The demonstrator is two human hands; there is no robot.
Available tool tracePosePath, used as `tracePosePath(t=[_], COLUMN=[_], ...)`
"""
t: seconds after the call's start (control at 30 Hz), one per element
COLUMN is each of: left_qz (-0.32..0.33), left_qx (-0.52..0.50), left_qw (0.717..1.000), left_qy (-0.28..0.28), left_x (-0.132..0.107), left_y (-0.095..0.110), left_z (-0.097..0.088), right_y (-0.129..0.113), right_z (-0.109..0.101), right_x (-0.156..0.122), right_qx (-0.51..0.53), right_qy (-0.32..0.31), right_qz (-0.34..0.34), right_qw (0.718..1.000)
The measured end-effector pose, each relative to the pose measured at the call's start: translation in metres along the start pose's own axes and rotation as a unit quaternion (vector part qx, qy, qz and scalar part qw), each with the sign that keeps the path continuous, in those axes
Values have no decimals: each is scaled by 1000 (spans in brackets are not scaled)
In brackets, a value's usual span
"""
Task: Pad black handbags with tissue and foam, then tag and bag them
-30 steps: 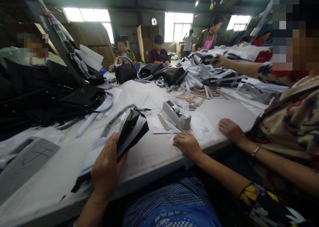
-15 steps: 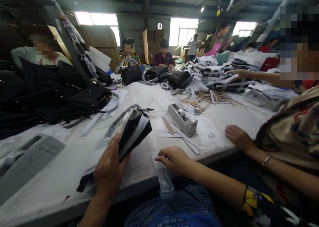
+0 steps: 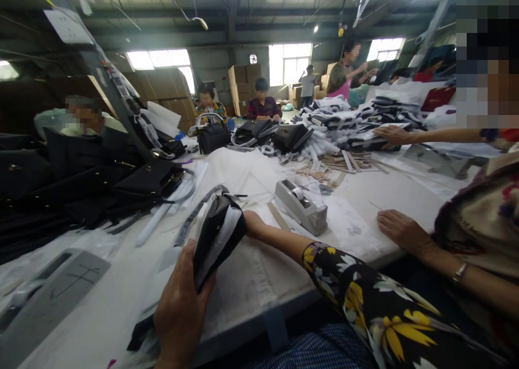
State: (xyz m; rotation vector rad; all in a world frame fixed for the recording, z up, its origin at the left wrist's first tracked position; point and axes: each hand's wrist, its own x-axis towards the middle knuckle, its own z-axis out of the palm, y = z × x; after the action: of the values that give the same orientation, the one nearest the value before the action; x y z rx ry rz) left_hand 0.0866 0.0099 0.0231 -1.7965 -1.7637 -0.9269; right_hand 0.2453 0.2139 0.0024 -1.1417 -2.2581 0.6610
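Observation:
My left hand (image 3: 181, 304) is closed around a small black handbag (image 3: 214, 239), tilted above the table. White padding is visible along the bag's side, and its wrapped strap (image 3: 201, 211) arches behind it. My right hand (image 3: 253, 225) reaches to the far side of the bag. Its fingers are hidden there, so I cannot tell whether they grip anything. A grey tape dispenser (image 3: 302, 209) stands just right of that hand. A strip of clear tape (image 3: 265, 288) runs down over the table's front edge.
Black bags (image 3: 81, 180) are heaped at the left, behind another grey tape dispenser (image 3: 48, 299). Wrapped straps and bags (image 3: 340, 118) are piled at the back right. At the right, a co-worker's hand (image 3: 405, 233) rests near the table edge. Cardboard strips (image 3: 348, 161) lie mid-table.
My right hand has moved forward and left, from beside the tape strip to behind the handbag. My left hand still holds the bag. The view has tilted up slightly.

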Motion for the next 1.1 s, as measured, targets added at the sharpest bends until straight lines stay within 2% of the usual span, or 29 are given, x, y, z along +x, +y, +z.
tracePosePath(t=[0.13,0.23,0.3,0.4,0.43,0.53,0.6,0.7,0.83,0.93,1.1], left_qz=[-15,-12,-1,18,22,28,29,20,-14,-19,-4], left_qx=[6,7,3,-3,-3,-1,1,6,35,50,41], left_qw=[1000,1000,1000,1000,1000,999,999,999,999,998,999], left_qy=[-4,-4,-3,-8,-13,-30,-36,-32,-22,-17,-4], left_x=[0,1,2,2,2,2,2,2,4,4,3], left_y=[-1,-1,1,2,3,4,4,4,6,5,-1], left_z=[0,-1,-2,-1,0,3,3,2,-1,-2,1], right_y=[12,13,9,4,3,7,11,17,22,23,17], right_z=[-22,-40,-44,-35,-30,-19,-18,-25,-38,-40,-45], right_x=[20,5,-25,-84,-101,-123,-113,-77,-26,4,33], right_qx=[3,-5,-19,-57,-64,-76,-96,-111,-65,-37,-10], right_qy=[9,48,67,65,65,89,105,99,78,59,45], right_qz=[89,126,94,-28,-49,-52,-49,-16,67,104,126], right_qw=[996,991,993,996,995,992,989,989,993,992,991])
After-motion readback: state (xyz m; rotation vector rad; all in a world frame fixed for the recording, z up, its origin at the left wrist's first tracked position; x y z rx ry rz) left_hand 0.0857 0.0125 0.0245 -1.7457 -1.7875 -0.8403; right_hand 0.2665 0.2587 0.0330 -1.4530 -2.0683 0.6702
